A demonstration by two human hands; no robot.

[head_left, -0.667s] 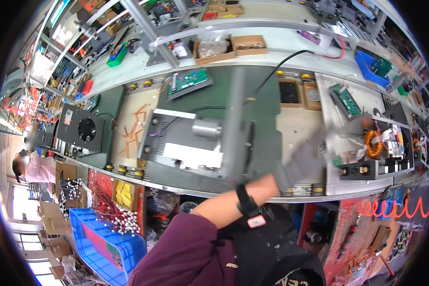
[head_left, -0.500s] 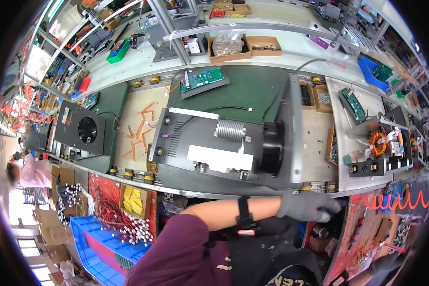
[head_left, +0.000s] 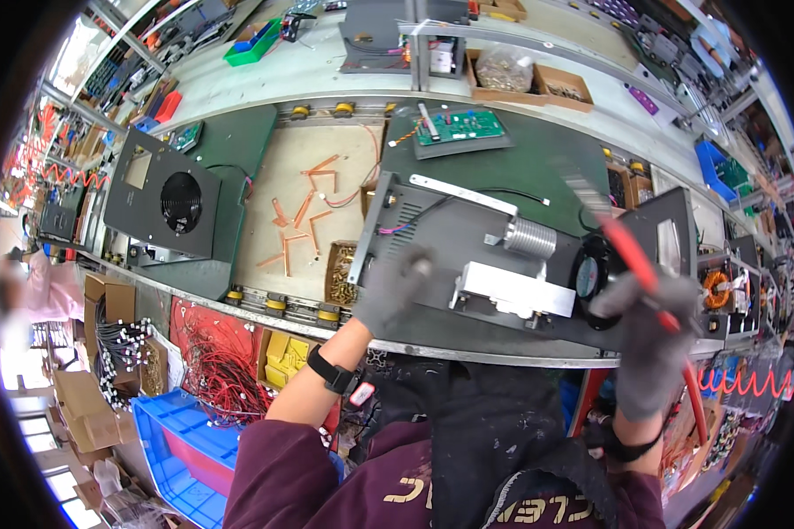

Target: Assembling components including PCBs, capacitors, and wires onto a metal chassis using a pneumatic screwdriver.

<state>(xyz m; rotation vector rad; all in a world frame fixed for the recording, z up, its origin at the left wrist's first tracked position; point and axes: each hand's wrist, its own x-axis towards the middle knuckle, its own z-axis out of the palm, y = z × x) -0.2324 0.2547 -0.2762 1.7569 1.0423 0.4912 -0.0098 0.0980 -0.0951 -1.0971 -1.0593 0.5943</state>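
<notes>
A dark grey metal chassis (head_left: 432,291) lies across the green mat. It carries a ribbed silver cylinder (head_left: 528,238), a pale metal block (head_left: 516,291) and a round black fan (head_left: 591,275). My left hand (head_left: 393,286), in a grey glove, is over the chassis's left end; motion smears its fingers, so its grip is unclear. At the right, my gloved right hand (head_left: 648,335) is closed around a long red-handled tool (head_left: 631,251), raised over the fan end. The tool's greyish tip is blurred, and its kind cannot be made out.
Copper strips (head_left: 304,212) lie left of the chassis, beside a box of brass-coloured fasteners (head_left: 340,273). Behind it rests a green circuit board (head_left: 459,126). Another fan-bearing panel (head_left: 163,194) stands farther left. Red wire bundles (head_left: 220,401) and a blue crate (head_left: 181,458) are below the bench edge.
My view has shifted left. My left arm has swung from the bench's right front to the chassis's left end. My right hand has come up with the red-handled tool.
</notes>
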